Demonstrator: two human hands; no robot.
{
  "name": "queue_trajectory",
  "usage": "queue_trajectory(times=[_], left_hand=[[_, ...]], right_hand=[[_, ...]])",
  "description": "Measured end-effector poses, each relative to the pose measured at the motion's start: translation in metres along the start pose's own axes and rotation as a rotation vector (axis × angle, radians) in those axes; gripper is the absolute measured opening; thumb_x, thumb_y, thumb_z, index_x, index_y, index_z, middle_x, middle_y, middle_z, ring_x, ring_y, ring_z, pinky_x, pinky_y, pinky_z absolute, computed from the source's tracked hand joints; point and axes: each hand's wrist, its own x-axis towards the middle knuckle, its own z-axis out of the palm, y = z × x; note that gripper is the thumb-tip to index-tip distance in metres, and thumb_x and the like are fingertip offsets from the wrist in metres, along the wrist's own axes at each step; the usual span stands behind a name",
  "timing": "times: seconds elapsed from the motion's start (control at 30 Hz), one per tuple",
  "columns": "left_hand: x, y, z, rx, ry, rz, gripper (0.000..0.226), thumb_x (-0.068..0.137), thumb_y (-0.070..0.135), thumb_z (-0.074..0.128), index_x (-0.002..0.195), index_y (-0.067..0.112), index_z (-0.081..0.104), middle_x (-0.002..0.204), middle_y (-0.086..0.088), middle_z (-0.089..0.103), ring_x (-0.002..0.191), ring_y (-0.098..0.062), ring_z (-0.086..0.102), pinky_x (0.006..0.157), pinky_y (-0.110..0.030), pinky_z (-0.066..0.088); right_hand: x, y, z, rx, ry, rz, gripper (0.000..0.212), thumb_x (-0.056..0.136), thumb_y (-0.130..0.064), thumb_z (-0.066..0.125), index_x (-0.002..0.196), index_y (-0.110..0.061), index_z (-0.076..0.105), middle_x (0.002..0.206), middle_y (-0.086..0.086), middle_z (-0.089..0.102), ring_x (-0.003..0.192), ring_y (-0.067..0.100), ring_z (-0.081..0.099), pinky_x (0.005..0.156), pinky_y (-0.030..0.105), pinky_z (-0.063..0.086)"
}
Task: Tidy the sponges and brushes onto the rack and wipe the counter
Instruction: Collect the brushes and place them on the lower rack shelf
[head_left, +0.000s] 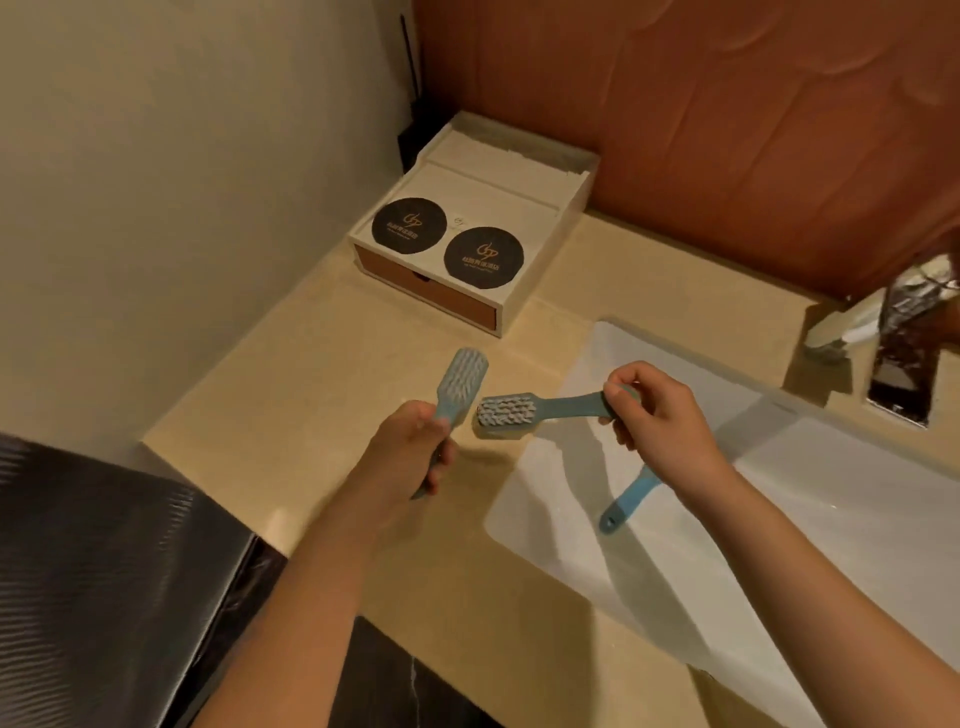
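- Left coaster (409, 226): a black disc lying on top of the white box (540, 208). It bears a gold swirl emblem in the middle. Under the emblem runs a line of gold Chinese characters, with a finer line below that. Both lines are too blurred to read.
- Right coaster (483, 258): a black disc on the same box top, just beside the first. It carries the same gold emblem and the same two lines of gold print, also too blurred to read.
- Small mark (457, 221): a faint print on the box top between the two coasters, too small to make out.
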Motion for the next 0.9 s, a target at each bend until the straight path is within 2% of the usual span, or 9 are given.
queue_trajectory(times=[0.1,0.17,0.3,0.47,0.57,0.7,0.77,0.83,0.9], left_hand=[[0.001,0.008,0.043,0.008,-0.01,0.008,0.019,0.095,0.008,0.041,0.08,0.011,0.053,0.055,-0.002,0.046,0.036,-0.011,0.033,0.046,-0.023,0.028],[-0.001,0.01,0.065,0.005,-0.015,0.033,0.023,0.093,0.007,0.044,0.073,0.012,0.054,0.054,-0.002,0.043,0.036,-0.011,0.033,0.041,-0.02,0.027],[-0.013,0.006,0.112,0.166,-0.077,0.113,0.023,0.094,0.019,0.05,0.071,0.015,0.049,0.056,-0.002,0.043,0.048,-0.014,0.037,0.039,-0.019,0.033],[-0.044,0.001,0.175,0.243,-0.339,0.104,0.026,0.09,0.031,0.057,0.099,0.008,0.056,0.082,-0.006,0.064,0.059,-0.013,0.05,0.045,-0.02,0.04],[-0.067,0.0,0.206,0.103,-0.454,0.065,0.015,0.09,0.026,0.059,0.092,0.012,0.054,0.085,-0.004,0.069,0.054,-0.008,0.048,0.046,-0.02,0.041],[-0.088,-0.001,0.244,0.039,-0.475,0.032,0.021,0.09,0.024,0.059,0.1,0.006,0.055,0.077,-0.001,0.065,0.047,-0.006,0.042,0.047,-0.021,0.039],[-0.095,0.0,0.26,0.053,-0.48,0.043,0.012,0.09,0.023,0.059,0.091,0.012,0.055,0.075,-0.001,0.061,0.046,-0.007,0.041,0.047,-0.021,0.037],[-0.104,0.001,0.28,0.07,-0.483,0.079,0.014,0.09,0.022,0.059,0.082,0.015,0.049,0.071,0.0,0.054,0.049,-0.008,0.04,0.048,-0.023,0.035],[-0.113,0.002,0.3,0.097,-0.49,0.112,0.017,0.09,0.021,0.06,0.086,0.013,0.046,0.071,-0.002,0.05,0.05,-0.009,0.041,0.051,-0.025,0.035]], right_hand=[[-0.021,0.015,-0.032,0.019,0.1,0.033,0.022,0.094,-0.012,0.047,0.075,-0.017,0.055,0.062,0.002,0.055,0.053,0.011,0.048,0.054,0.028,0.041],[-0.035,0.022,-0.049,0.042,0.164,0.06,0.022,0.095,-0.012,0.046,0.075,-0.017,0.055,0.061,0.001,0.053,0.051,0.006,0.047,0.05,0.018,0.039],[-0.07,0.039,-0.085,0.161,0.33,0.131,0.022,0.096,-0.013,0.046,0.075,-0.013,0.055,0.059,0.004,0.048,0.046,0.006,0.042,0.048,0.017,0.037],[-0.121,0.06,-0.131,0.276,0.462,0.238,0.021,0.096,-0.015,0.044,0.08,-0.011,0.056,0.059,0.005,0.045,0.05,0.012,0.041,0.054,0.024,0.037],[-0.151,0.07,-0.151,0.307,0.512,0.27,0.021,0.096,-0.017,0.043,0.081,-0.011,0.057,0.058,0.003,0.045,0.051,0.013,0.039,0.056,0.025,0.036],[-0.192,0.089,-0.172,0.368,0.555,0.312,0.02,0.096,-0.015,0.045,0.081,-0.01,0.058,0.059,0.004,0.049,0.05,0.011,0.041,0.057,0.026,0.037],[-0.21,0.099,-0.18,0.381,0.537,0.33,0.019,0.095,-0.013,0.047,0.08,-0.011,0.059,0.058,0.001,0.056,0.052,0.012,0.043,0.058,0.027,0.039],[-0.23,0.109,-0.194,0.379,0.499,0.346,0.018,0.093,-0.007,0.05,0.079,-0.011,0.06,0.055,-0.004,0.062,0.051,0.01,0.045,0.054,0.022,0.041],[-0.249,0.118,-0.21,0.351,0.432,0.363,0.016,0.09,-0.002,0.053,0.08,-0.009,0.062,0.055,-0.005,0.065,0.054,0.009,0.05,0.052,0.015,0.042]])
